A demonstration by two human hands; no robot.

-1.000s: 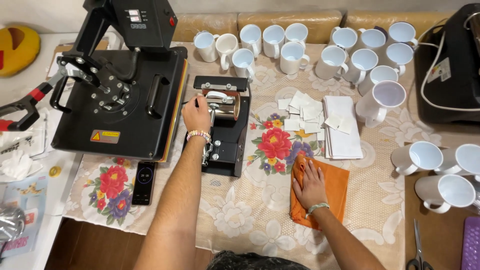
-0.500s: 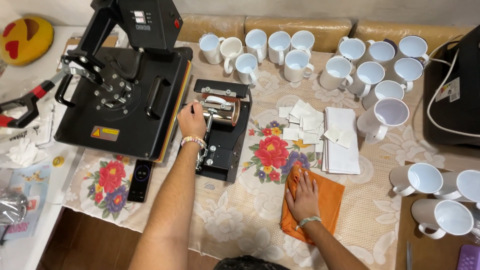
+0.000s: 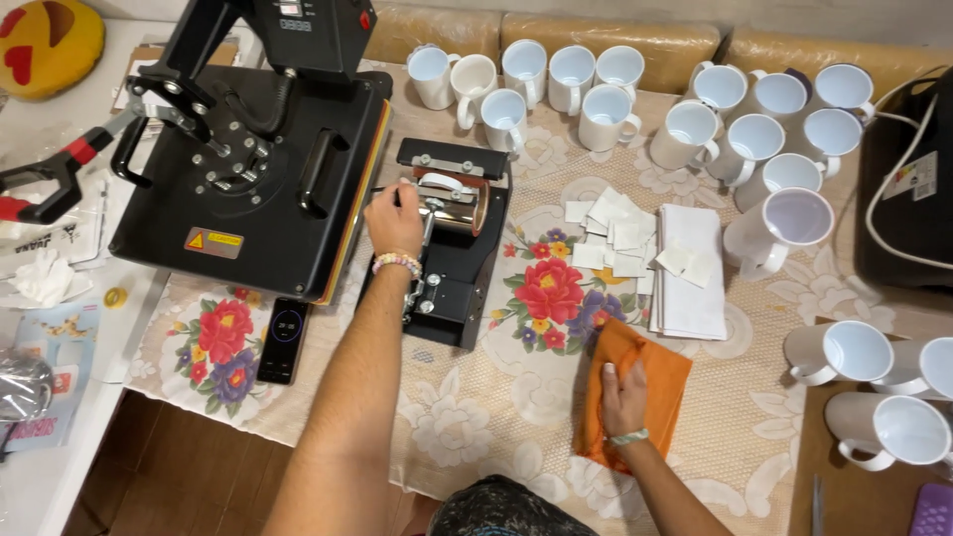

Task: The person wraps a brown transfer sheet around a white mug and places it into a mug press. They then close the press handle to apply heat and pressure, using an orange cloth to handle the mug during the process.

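Observation:
My left hand (image 3: 395, 220), with a bead bracelet on the wrist, is closed on the lever of a small black mug press (image 3: 444, 248) in the middle of the table. A brown heating sleeve lies in the press beside that hand. My right hand (image 3: 623, 394) lies flat on an orange cloth (image 3: 663, 375) near the table's front edge, fingers spread, holding nothing.
A large black flat heat press (image 3: 248, 159) stands left of the mug press. Several white mugs (image 3: 576, 79) line the back and right side. White paper sheets (image 3: 690, 273) lie at centre right. A black phone (image 3: 285, 339) rests by the front left edge.
The view has shifted slightly. My left hand stays on the mug press lever and my right hand stays on the orange cloth, a little lower in view.

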